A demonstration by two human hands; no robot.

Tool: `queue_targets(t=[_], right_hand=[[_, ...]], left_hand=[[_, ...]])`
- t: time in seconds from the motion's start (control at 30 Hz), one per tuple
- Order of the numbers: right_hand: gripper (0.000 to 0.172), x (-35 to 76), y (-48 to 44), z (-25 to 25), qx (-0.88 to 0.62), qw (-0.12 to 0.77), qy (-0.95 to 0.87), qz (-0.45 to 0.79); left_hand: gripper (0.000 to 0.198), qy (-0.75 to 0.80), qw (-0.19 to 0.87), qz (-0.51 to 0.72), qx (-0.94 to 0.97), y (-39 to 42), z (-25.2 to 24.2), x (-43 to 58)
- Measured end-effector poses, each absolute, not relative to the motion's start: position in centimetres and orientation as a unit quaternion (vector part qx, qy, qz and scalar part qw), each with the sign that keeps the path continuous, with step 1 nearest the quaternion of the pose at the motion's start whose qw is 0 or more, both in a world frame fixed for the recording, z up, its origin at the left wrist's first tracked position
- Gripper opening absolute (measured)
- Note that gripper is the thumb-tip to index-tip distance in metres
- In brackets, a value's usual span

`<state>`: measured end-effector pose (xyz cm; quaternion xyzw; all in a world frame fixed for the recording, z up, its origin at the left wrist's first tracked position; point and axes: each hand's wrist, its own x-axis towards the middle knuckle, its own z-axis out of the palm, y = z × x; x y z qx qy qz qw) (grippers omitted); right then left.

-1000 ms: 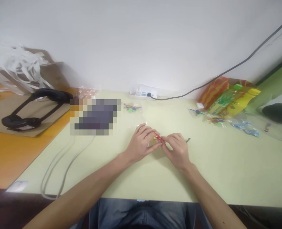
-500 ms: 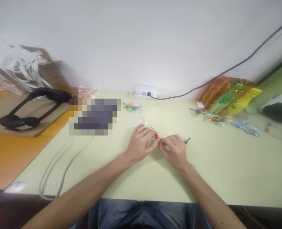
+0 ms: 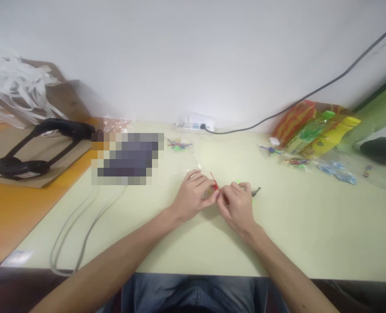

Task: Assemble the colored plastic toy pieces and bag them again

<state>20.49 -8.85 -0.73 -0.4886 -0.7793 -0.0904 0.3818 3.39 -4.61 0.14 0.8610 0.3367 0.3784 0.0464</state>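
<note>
Left hand [image 3: 193, 195] and right hand [image 3: 238, 206] pinch one small red piece [image 3: 215, 184].
Fingertips close on it where they meet, low over the pale desk [image 3: 310, 226]; a dark part [image 3: 256, 190] lies beside the right hand.

No legible text, number, brand or sign.
Reference grip: left hand [image 3: 193, 198], right hand [image 3: 239, 206], fingertips pinched on red piece [image 3: 215, 186].
Printed packets [image 3: 313, 130], well right of and beyond grip: colour print only, lettering blurred.
White label on headset [image 3: 26, 174], far left of grip: unreadable.
Power strip [image 3: 194, 126], beyond grip at wall: markings too small.
</note>
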Motion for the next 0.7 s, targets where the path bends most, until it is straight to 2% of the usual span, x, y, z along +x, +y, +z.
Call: queue_targets(t=[0.2, 0.37, 0.43, 0.57, 0.7], right_hand=[[0.028, 20.4, -8.7, -0.6, -0.526, 0.403, -0.745, -0.068], [0.032, 23.5, -7.5, -0.7, -0.598, 0.445, -0.659, -0.101], [0.032, 24.4, -7.3, -0.8, -0.604, 0.420, -0.669, -0.101], [0.032, 24.1, -7.7, -1.1, -0.602, 0.310, -0.731, -0.086], [0.033, 22.8, -8.4, -1.6, -0.615, 0.215, -0.753, -0.093]], left_hand=[[0.005, 0.333, 0.000, 0.431, 0.839, -4.5, -0.3, 3.8], [0.003, 0.350, -0.003, 0.462, 0.815, -3.8, -0.3, 2.5], [0.010, 0.355, 0.001, 0.456, 0.816, -3.4, -0.2, 2.2], [0.023, 0.314, 0.005, 0.398, 0.862, -3.2, -0.7, 2.7], [0.019, 0.298, 0.008, 0.317, 0.900, -3.4, -1.5, 4.1]])
